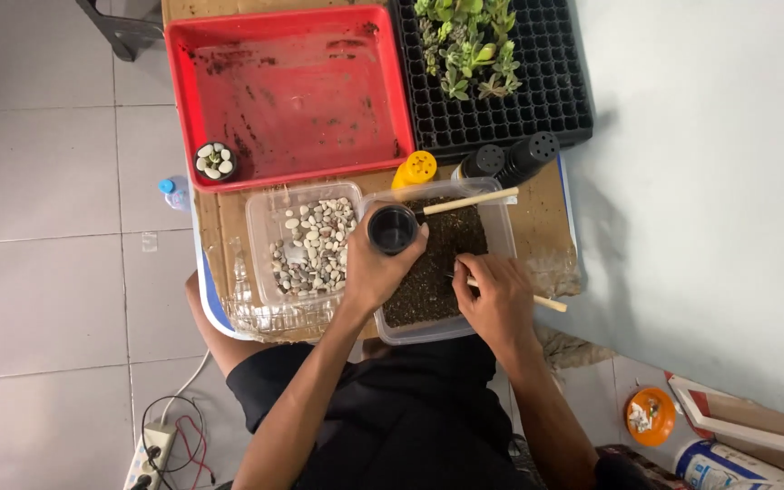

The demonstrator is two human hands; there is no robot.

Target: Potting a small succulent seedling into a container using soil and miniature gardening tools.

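We are gripping a small black pot (393, 228) in our left hand (372, 270) over the soil tub (501, 238); it looks unfilled. Our right hand (494, 295) is pinching a wooden stick (546, 302) in the soil. One pebble-topped pot (215, 161) is sitting finished in the red tray (292, 91).

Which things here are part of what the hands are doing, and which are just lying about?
In use:
left hand holding small black pot
right hand with wooden stick
clear tub of soil

Lying about:
tub of pebbles
red tray
pebble-filled pot
black seedling tray
succulents
yellow bottle
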